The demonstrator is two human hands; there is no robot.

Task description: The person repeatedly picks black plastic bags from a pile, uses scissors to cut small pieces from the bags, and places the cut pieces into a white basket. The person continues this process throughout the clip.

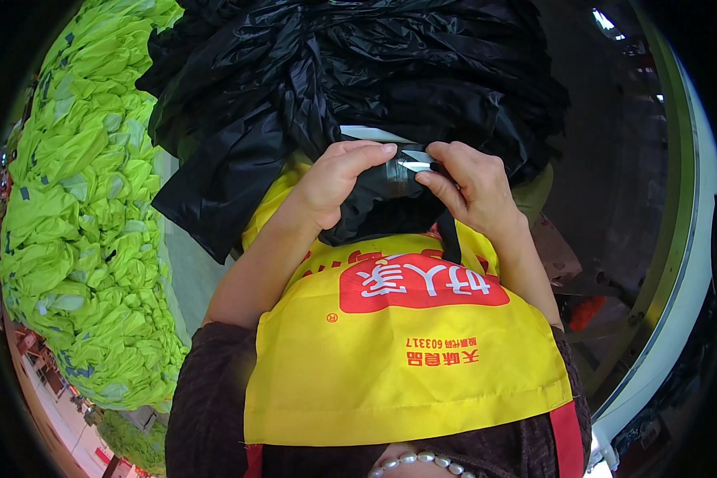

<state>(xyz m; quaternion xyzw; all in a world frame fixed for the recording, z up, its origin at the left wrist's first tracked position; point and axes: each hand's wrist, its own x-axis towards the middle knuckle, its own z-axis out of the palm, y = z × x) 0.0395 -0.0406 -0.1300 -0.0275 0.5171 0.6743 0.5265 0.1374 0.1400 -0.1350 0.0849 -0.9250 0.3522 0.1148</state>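
Observation:
Both my hands are over my lap in the middle of the view, working at glossy black fabric (382, 195). My left hand (334, 179) is closed on the fabric's edge, its thumb stretched along the top and its fingers mostly hidden. Facing it, my right hand (478, 187) pinches a small shiny silver piece (417, 161) between thumb and bent fingers. Its tapered shape lies against the black fabric between both hands; whether it is a blade or a reflective strip I cannot tell. A pale strip (366, 133) shows just beyond the left fingers.
A large heap of black fabric (422, 64) rises beyond my hands. Along the left lies a tall pile of bright green fabric pieces (80, 223) with small dark patches. I wear a yellow apron (390, 382) with red print. A curved pale edge (693, 199) runs down the right.

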